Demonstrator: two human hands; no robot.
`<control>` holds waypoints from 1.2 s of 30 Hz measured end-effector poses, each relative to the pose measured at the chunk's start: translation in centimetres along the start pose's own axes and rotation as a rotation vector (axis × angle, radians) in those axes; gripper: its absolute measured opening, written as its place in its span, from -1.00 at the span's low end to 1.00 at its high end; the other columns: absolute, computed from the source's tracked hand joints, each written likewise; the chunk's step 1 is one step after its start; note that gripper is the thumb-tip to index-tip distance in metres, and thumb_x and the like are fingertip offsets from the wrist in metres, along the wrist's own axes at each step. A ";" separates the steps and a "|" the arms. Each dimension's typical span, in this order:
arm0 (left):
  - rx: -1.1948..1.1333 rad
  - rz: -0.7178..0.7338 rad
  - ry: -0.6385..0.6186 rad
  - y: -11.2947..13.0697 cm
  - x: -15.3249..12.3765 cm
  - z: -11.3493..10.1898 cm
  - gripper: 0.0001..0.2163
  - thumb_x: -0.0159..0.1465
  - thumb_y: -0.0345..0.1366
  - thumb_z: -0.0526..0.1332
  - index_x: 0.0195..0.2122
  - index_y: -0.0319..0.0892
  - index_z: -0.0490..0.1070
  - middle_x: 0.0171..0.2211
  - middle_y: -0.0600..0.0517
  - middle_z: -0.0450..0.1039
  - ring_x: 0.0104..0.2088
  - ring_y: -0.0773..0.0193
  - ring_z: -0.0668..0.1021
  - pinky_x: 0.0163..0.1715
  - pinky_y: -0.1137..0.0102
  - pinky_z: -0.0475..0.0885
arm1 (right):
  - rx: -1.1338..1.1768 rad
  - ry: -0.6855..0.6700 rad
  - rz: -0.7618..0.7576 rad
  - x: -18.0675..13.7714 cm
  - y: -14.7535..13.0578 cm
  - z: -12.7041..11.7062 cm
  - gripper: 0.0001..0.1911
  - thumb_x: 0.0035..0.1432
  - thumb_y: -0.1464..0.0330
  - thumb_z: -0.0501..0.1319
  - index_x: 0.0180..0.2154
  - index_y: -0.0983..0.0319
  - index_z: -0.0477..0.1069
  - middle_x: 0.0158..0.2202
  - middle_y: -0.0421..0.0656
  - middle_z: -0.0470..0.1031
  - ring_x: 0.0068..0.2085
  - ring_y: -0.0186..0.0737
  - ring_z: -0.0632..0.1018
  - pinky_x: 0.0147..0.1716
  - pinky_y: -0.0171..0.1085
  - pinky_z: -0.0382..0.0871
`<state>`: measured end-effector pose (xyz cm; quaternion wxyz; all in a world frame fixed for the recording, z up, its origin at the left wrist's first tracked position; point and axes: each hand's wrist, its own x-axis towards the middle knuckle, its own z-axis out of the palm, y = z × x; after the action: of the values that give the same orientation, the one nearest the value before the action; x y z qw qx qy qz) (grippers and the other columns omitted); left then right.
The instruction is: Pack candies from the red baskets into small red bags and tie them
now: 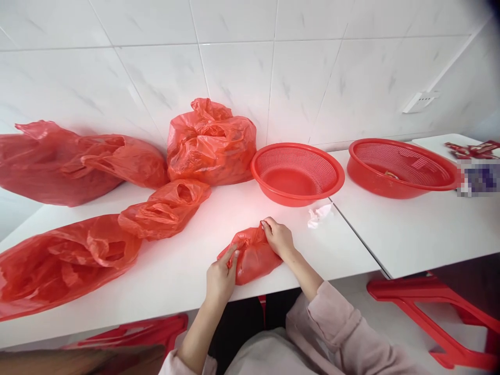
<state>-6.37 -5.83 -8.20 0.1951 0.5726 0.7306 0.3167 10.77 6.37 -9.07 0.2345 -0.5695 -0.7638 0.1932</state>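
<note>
A small red plastic bag (253, 258) lies near the front edge of the white table (187, 271). My left hand (221, 278) pinches the bag's left end with closed fingers. My right hand (278, 237) grips the bag's top edge, fingers curled on the plastic. A crumpled bit of white paper (318, 215) lies just right of my right hand.
Several larger red plastic bags (211, 143) lie along the wall and on the left of the table. A red colander basket (297, 172) stands behind the small bag; a second red basket (402, 166) sits on the neighbouring table. Red stools (429, 307) stand below.
</note>
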 end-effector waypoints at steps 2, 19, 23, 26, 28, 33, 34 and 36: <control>0.070 0.007 -0.001 0.2 -0.1 0.2 -0.58 0.39 -0.08 -0.06 0.10 -0.07 0.45 -0.63 0.05 0.45 -0.61 0.24 0.46 -0.50 0.39 0.31 | -0.029 -0.001 0.000 -0.1 0.0 0.1 -0.68 0.38 0.21 -0.08 -0.23 0.12 0.40 -0.42 -0.20 0.55 -0.42 -0.21 0.51 -0.46 -0.32 0.06; 0.037 0.131 -0.040 0.1 -1.5 -2.3 -0.65 0.41 -0.13 -0.05 -0.06 -0.09 0.50 -0.16 -0.04 0.55 -0.18 0.19 0.58 -0.20 0.36 0.46 | 0.301 0.018 0.027 0.1 0.8 -1.5 -0.66 0.34 0.21 -0.23 -0.40 0.17 0.15 -0.42 -0.20 0.44 -0.38 -0.26 0.47 -0.40 -0.33 0.23; -0.041 0.216 -0.027 -0.3 -3.3 -5.1 -0.68 0.41 -0.17 -0.03 -0.28 -0.10 0.50 -0.25 -0.05 0.48 -0.21 0.17 0.51 -0.21 0.29 0.45 | 0.416 0.012 0.021 0.6 0.9 -2.5 -0.65 0.31 0.12 -0.18 -0.44 0.16 0.06 -0.49 -0.23 0.33 -0.44 -0.28 0.39 -0.45 -0.33 0.24; -0.012 0.269 -0.063 0.3 -5.1 -5.8 -0.70 0.39 -0.21 0.01 -0.38 -0.09 0.48 -0.19 -0.08 0.44 -0.11 0.12 0.47 -0.17 0.24 0.46 | 0.419 0.026 0.036 1.5 0.6 -1.8 -0.65 0.25 0.11 -0.03 -0.48 0.15 -0.03 -0.55 -0.30 0.18 -0.49 -0.31 0.27 -0.46 -0.33 0.17; -0.003 0.312 -0.082 0.9 -6.2 -5.8 -0.70 0.37 -0.22 0.05 -0.45 -0.10 0.47 0.02 -0.11 0.37 0.10 0.01 0.37 -0.03 0.14 0.43 | 0.388 0.028 0.042 2.3 0.2 -1.1 -0.65 0.21 0.17 0.05 -0.50 0.16 -0.03 -0.57 -0.31 0.15 -0.51 -0.32 0.23 -0.45 -0.32 0.11; -0.339 0.263 -0.235 2.7 -5.2 -5.4 -0.65 0.38 -0.12 0.01 -0.30 -0.11 0.55 0.34 -0.04 0.08 0.36 -0.07 0.06 0.28 -0.02 0.09 | 0.341 0.019 0.035 3.3 -1.6 -1.2 -0.74 0.26 0.21 0.04 -0.45 0.15 0.11 -0.56 -0.29 0.25 -0.48 -0.25 0.33 -0.38 -0.28 0.16; -0.470 0.216 -0.255 3.2 -4.2 -5.3 -0.61 0.39 -0.08 -0.04 -0.17 -0.12 0.55 0.31 -0.10 0.16 0.34 -0.04 0.12 0.29 -0.01 0.08 | 0.348 0.018 0.020 3.0 -2.3 -1.7 -0.74 0.30 0.19 0.00 -0.42 0.15 0.16 -0.53 -0.27 0.31 -0.44 -0.23 0.38 -0.35 -0.26 0.20; -0.725 0.092 -0.234 4.1 -1.8 -5.0 -0.50 0.40 0.01 -0.12 0.06 -0.18 0.45 0.18 -0.18 0.35 0.25 0.00 0.32 0.26 0.03 0.16 | 0.375 0.014 -0.044 2.1 -3.9 -3.4 -0.71 0.36 0.16 -0.09 -0.30 0.15 0.25 -0.39 -0.21 0.45 -0.29 -0.20 0.48 -0.23 -0.24 0.29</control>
<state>-6.14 -8.18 -1.91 0.4527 0.5311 0.5174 0.4953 9.18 7.43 -3.82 0.3460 -0.5003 -0.7250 0.3230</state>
